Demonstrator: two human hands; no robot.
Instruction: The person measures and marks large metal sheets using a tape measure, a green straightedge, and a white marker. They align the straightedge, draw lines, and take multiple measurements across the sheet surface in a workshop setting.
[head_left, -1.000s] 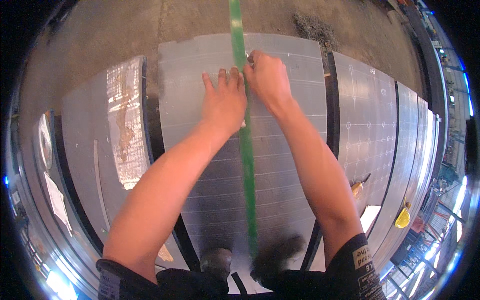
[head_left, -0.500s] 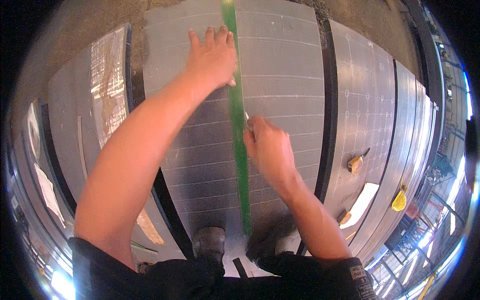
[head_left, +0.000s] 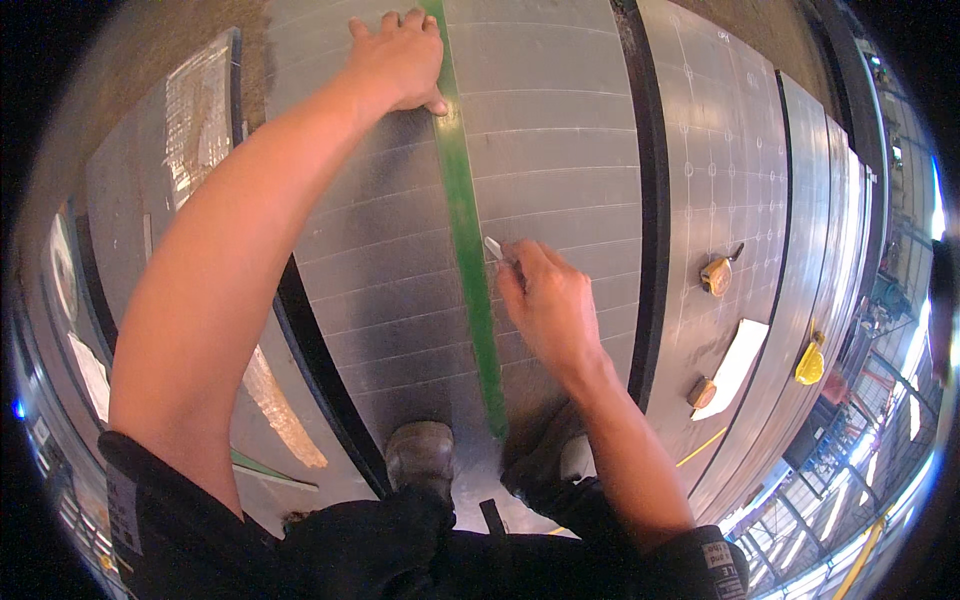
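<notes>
Middle plate (head_left: 560, 130): straightedge (head_left: 462, 200) lies on it lengthwise, far to near, near end between left boot (head_left: 420, 455) and right boot (head_left: 575, 455). Left hand (head_left: 402, 65) far, left of straightedge, reaching its edge. Right hand (head_left: 550, 298) nearer, just right of it, marking stick (head_left: 492, 246) in fingers, tip beside edge. Right plate (head_left: 735, 190), across a gap: tape measure (head_left: 716, 276) on it, paper sheet (head_left: 738, 360) nearer, small item (head_left: 702, 392) at paper's near left edge. Left plate (head_left: 118, 180): patch (head_left: 195, 125) far, ragged strip (head_left: 285, 415) near.
</notes>
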